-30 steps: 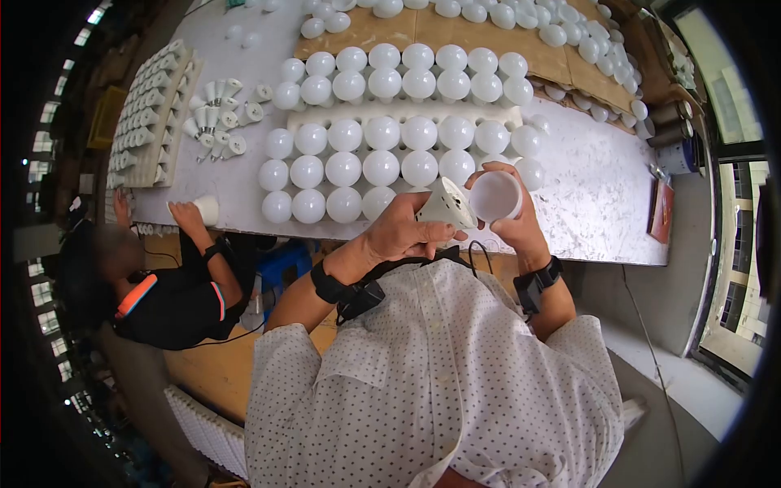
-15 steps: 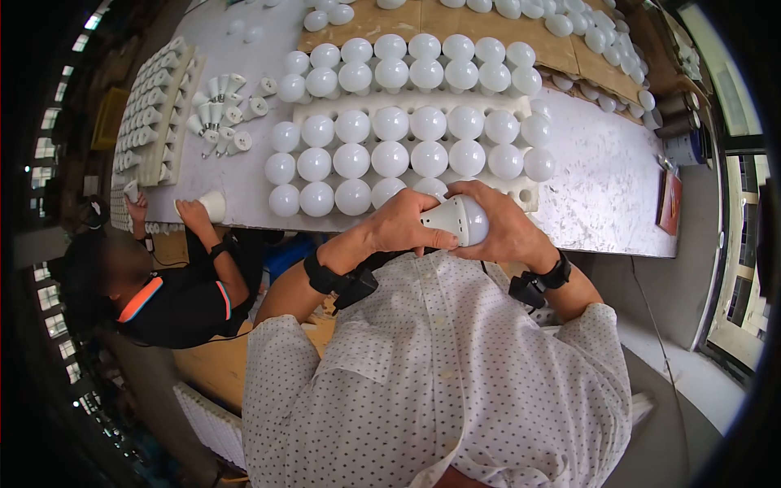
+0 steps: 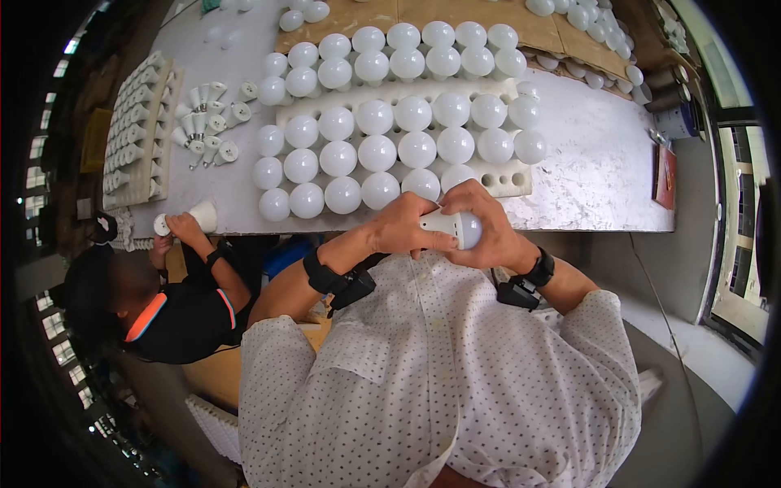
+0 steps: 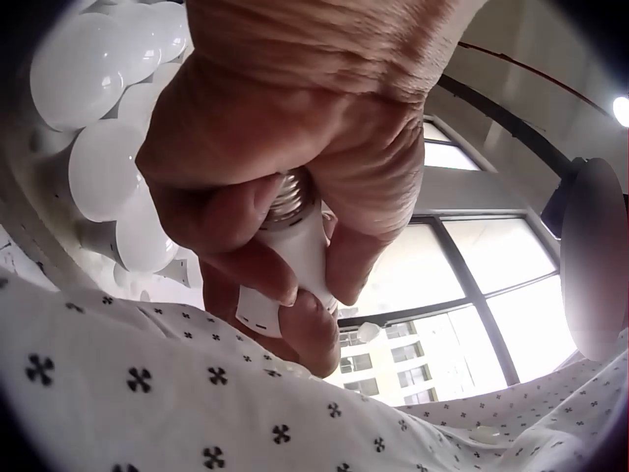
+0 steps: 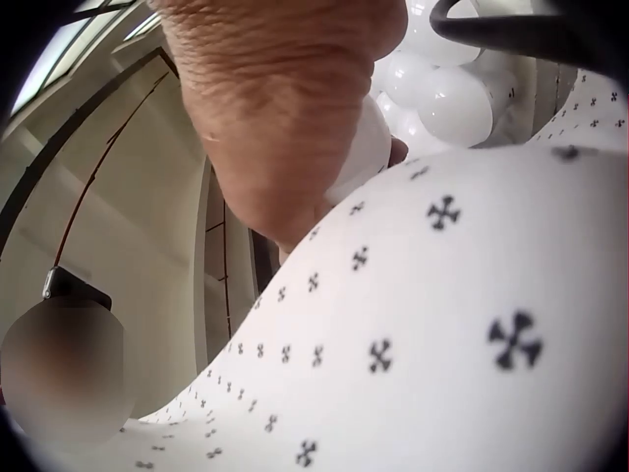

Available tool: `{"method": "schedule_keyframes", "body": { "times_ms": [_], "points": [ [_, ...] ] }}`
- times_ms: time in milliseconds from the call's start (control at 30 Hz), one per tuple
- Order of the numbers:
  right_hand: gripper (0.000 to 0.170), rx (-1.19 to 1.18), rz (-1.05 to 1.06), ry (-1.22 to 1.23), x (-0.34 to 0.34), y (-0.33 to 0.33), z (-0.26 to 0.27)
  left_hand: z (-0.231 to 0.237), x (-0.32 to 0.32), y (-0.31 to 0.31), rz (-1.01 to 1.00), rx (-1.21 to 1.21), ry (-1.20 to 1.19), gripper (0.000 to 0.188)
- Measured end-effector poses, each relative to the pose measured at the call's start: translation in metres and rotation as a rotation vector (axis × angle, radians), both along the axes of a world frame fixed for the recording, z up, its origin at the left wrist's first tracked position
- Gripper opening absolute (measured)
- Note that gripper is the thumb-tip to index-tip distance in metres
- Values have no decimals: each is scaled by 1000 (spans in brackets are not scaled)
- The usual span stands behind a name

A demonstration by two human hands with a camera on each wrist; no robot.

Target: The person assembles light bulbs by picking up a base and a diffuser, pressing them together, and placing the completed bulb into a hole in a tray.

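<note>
In front of the shirt, both hands hold one light bulb (image 3: 443, 226). My left hand (image 3: 399, 228) grips its white tapered base, thumb along the near side. The left wrist view shows the metal screw cap (image 4: 291, 202) inside the palm and fingers wrapped about the white body (image 4: 307, 251). My right hand (image 3: 492, 232) curls round the frosted dome (image 3: 470, 231), which meets the base. In the right wrist view the back of the right hand (image 5: 285, 118) hides most of the bulb.
Rows of finished-looking bulbs (image 3: 377, 152) stand dome-up in foam trays (image 3: 508, 180) on the white table (image 3: 598, 175). Loose bulb bases (image 3: 207, 122) lie to the left. Loose domes lie on cardboard (image 3: 521, 28) behind. Another person (image 3: 183, 285) works at the left with a bulb base.
A second ago the dome cover and base were apart, one in each hand. They came together half a second ago and stay joined; the right hand now wraps the dome.
</note>
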State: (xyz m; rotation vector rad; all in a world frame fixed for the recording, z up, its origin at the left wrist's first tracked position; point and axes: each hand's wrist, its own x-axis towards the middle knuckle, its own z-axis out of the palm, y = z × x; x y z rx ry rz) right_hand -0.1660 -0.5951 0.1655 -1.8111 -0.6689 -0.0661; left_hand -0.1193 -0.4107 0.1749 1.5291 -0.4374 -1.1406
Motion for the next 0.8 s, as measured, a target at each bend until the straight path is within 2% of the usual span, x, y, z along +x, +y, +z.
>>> {"method": "schedule_keyframes", "body": {
  "times_ms": [67,100,200,267,333,367,400,433,533,600,667,700,733,767,800],
  "points": [
    [57,59,-118,105,-5,0,-1,-3,2,-1,12,49,22,44],
    [64,14,-120,132,-8,-5,-4,-6,3,-4,-7,58,-9,48],
    [64,79,-252,234,-22,-33,-7,1,-3,-7,95,-25,108,49],
    [64,-46,-464,75,-23,-64,-17,-4,-1,2,139,15,57,48],
    [63,-353,-544,-48,-17,-82,-18,-12,-5,2,171,61,10,48],
    [63,-350,-551,-43,-13,-83,-25,-18,-7,-2,172,37,66,44],
    [63,-479,-529,-51,-8,-81,-35,-21,-8,-7,172,9,117,41],
    [63,-608,-505,-57,-4,-79,-43,-19,-9,-11,165,11,116,41],
    [66,-664,-435,-3,4,-71,-51,-13,-15,-19,113,110,14,36],
    [64,-660,-421,-14,3,-76,-40,-14,-18,-11,139,149,-49,33],
    [57,-479,-497,-15,5,-88,-27,-14,-21,-6,169,163,-67,32],
    [51,-357,-516,61,11,-100,-27,-14,-23,-5,221,181,-65,31],
    [45,-226,-583,3,21,-116,-35,-15,-27,-4,272,199,-62,31],
    [39,-113,-725,56,38,-132,-45,-22,-34,-4,294,152,-166,28],
    [36,-59,-856,76,57,-155,-66,-20,-36,-6,300,152,-170,28]
  ]
}}
